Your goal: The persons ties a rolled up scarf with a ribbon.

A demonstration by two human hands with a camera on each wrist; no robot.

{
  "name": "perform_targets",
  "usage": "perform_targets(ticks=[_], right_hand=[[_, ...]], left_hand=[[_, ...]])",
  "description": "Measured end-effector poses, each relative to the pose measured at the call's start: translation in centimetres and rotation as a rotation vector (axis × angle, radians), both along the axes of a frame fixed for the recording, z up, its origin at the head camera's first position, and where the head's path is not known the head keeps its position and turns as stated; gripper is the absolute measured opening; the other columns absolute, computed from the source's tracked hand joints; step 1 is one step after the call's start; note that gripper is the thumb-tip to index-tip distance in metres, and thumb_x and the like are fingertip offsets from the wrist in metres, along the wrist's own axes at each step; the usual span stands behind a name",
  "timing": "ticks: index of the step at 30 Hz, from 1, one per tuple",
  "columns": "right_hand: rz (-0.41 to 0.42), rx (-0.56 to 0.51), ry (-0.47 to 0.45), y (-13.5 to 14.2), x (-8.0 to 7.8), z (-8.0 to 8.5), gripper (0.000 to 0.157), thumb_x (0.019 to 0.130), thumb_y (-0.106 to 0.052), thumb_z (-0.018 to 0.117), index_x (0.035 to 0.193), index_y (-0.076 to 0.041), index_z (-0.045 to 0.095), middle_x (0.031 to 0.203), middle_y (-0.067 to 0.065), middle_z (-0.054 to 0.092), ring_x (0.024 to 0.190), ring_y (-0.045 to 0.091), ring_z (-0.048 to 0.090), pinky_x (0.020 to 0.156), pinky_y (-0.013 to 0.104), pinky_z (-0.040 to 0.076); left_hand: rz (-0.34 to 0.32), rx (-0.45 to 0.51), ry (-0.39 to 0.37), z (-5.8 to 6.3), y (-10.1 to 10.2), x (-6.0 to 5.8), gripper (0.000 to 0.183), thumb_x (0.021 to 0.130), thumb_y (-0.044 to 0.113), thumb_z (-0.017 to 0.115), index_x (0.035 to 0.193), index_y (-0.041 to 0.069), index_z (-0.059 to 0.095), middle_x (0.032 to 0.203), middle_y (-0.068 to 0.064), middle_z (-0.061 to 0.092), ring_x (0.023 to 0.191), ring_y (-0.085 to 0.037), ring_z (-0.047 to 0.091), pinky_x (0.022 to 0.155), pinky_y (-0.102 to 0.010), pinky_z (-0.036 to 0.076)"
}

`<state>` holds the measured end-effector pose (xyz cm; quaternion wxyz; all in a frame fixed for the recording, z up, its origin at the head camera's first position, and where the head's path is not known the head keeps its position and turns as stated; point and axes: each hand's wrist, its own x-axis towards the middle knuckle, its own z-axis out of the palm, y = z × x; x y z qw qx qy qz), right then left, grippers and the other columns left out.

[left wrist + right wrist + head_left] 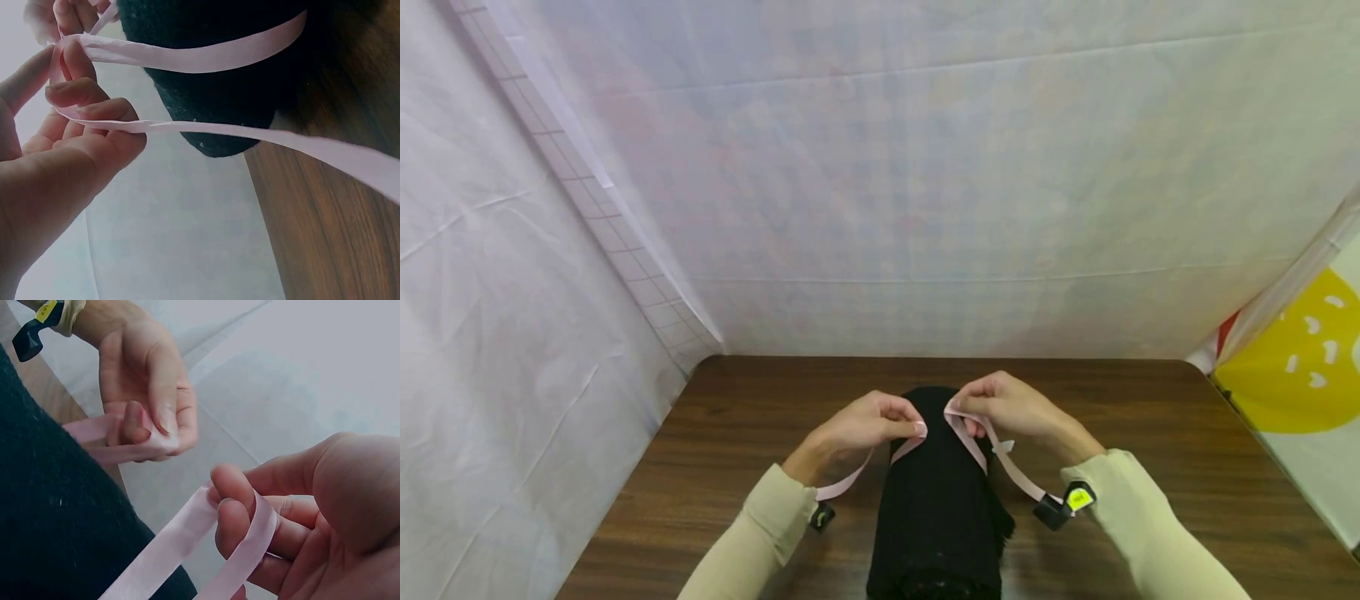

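A rolled black fabric bundle point(936, 517), with fringe point(1002, 523) at its right side, lies lengthwise on the table. Around its far part runs a pink ribbon point(200, 57), its two ends brought up over the top. On the left, my left hand point(865, 423) pinches one ribbon end between thumb and fingers, the tail hanging toward the wrist. Across from it, my right hand point(1011, 404) pinches the other end, folded into a loop point(265, 528) over the fingers. A gap lies between the hands, above the roll.
The dark wood table point(760, 392) meets a pale hanging sheet point(910, 208) at its far edge. White sheeting point(497, 333) hangs on the left. A yellow patterned thing point(1300, 358) shows beyond the right edge. Something small and white point(1003, 447) sticks out beside the roll.
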<state>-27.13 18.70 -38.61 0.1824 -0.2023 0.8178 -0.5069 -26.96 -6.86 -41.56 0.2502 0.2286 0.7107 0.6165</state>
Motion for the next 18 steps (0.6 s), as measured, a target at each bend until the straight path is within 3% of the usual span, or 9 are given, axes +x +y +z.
perform_targets(ticks=[6,15,18], right_hand=[[0.024,0.016,0.061,-0.9,-0.2,-0.2,0.022,0.098,-0.019,0.061,0.103,-0.002,0.073,0.067,0.003,0.062,0.060,0.015,0.057,0.054,0.026,0.046],[0.044,0.015,0.084,-1.9,-0.2,-0.2,0.023,0.097,-0.024,0.064,0.100,-0.003,0.073,0.068,0.005,0.063,0.062,0.018,0.059,0.056,0.031,0.049],[0.046,0.019,0.087,-2.0,-0.2,-0.3,0.021,0.094,-0.024,0.067,0.099,-0.005,0.073,0.068,0.005,0.064,0.062,0.018,0.060,0.058,0.032,0.050]], left_hand=[[-0.015,-0.019,0.081,0.3,0.4,-0.2,0.018,0.094,0.014,0.068,0.101,-0.001,0.072,0.089,0.000,0.068,0.086,-0.014,0.060,0.085,-0.043,0.049],[0.002,-0.017,0.122,0.7,0.5,-0.2,0.019,0.094,0.018,0.069,0.104,0.003,0.075,0.097,-0.001,0.071,0.092,-0.013,0.061,0.091,-0.041,0.050],[0.021,-0.010,0.125,0.6,0.4,-0.2,0.018,0.093,0.016,0.070,0.105,0.003,0.076,0.099,-0.003,0.072,0.092,-0.014,0.062,0.093,-0.047,0.050]])
